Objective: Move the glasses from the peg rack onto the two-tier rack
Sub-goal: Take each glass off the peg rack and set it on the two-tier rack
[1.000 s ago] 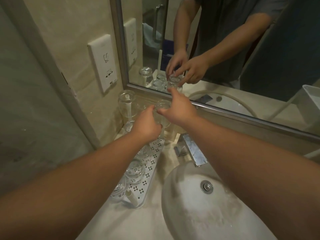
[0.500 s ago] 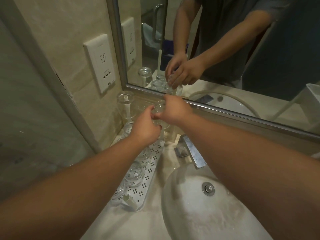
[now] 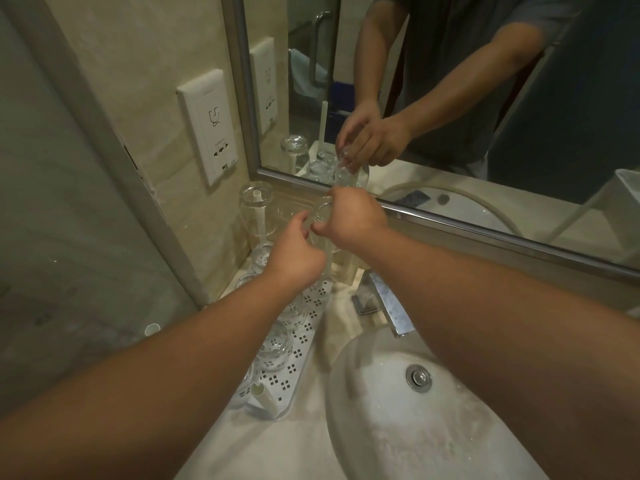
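A white perforated peg rack lies on the counter left of the basin. Several clear glasses stand upside down on it, among them a tall one over a back peg and a short one nearer me. Both hands meet at a clear glass at the rack's far end, close to the mirror. My right hand curls round it from the right and above. My left hand pinches its left side with thumb and fingertips. The hands hide most of that glass. The two-tier rack cannot be made out for certain.
A mirror runs along the back and reflects the hands. A chrome tap and a white basin lie to the right of the rack. A wall socket sits at left. A white frame shows in the mirror's right edge.
My right forefinger, raised a second ago, has curled down onto the glass. My left hand has closed in on the glass's left side. The glass has barely shifted.
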The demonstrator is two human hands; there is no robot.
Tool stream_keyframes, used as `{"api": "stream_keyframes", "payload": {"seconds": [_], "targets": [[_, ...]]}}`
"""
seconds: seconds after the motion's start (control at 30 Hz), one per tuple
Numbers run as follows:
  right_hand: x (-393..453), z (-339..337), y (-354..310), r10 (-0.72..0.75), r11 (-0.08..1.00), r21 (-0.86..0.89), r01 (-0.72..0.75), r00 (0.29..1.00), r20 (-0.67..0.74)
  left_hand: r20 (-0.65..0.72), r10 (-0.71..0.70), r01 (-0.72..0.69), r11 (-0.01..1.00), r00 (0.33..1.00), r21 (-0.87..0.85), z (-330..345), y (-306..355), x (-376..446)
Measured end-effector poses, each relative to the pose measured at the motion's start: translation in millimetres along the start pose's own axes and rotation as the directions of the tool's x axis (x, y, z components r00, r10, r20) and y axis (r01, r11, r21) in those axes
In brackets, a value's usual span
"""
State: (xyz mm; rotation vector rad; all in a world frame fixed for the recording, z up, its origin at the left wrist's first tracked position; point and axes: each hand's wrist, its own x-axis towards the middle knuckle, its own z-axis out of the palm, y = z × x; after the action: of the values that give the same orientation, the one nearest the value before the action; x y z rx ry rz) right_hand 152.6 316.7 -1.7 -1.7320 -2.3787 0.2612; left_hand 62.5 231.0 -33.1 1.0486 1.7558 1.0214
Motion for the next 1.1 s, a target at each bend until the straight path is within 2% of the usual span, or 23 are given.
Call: {"api": "stream_keyframes", "payload": {"seconds": [0.23,0.47,0.53,0.63,0.7,0.8,0.97,1.1], "targets": [[-5,-23,-5,-0.008,1.000,0.029,0.010,0.997,-0.080,-0.025,-0.109,0.105,0.987,0.994,-0.122,-8,4,-10],[-19,-52,-13,-0.040,0.998,0.043,0.048,0.983,-0.177,-0.040,-0.243,0.208,0.894,0.969,-0.398,-15,21,-28],[-25,-62,-16,-0.060,0.996,0.046,0.072,0.975,-0.212,-0.015,-0.280,0.232,0.825,0.960,-0.516,-17,30,-38],[-39,-77,-20,-0.088,0.992,0.064,0.107,0.964,-0.253,0.052,-0.350,0.288,0.670,0.935,-0.684,-20,44,-58],[-52,-86,-23,-0.110,0.988,0.079,0.136,0.955,-0.275,0.168,-0.397,0.375,0.532,0.902,-0.759,-20,49,-71],[-75,-98,-25,-0.138,0.980,0.099,0.175,0.944,-0.301,0.393,-0.379,0.518,0.327,0.838,-0.790,-19,56,-91],[-127,-110,-25,-0.169,0.965,0.133,0.225,0.927,-0.336,0.551,-0.324,0.631,0.244,0.769,-0.736,-18,63,-123],[-169,-107,-24,-0.167,0.947,0.190,0.257,0.905,-0.391,0.618,-0.284,0.673,0.176,0.733,-0.718,-23,69,-148]]}}
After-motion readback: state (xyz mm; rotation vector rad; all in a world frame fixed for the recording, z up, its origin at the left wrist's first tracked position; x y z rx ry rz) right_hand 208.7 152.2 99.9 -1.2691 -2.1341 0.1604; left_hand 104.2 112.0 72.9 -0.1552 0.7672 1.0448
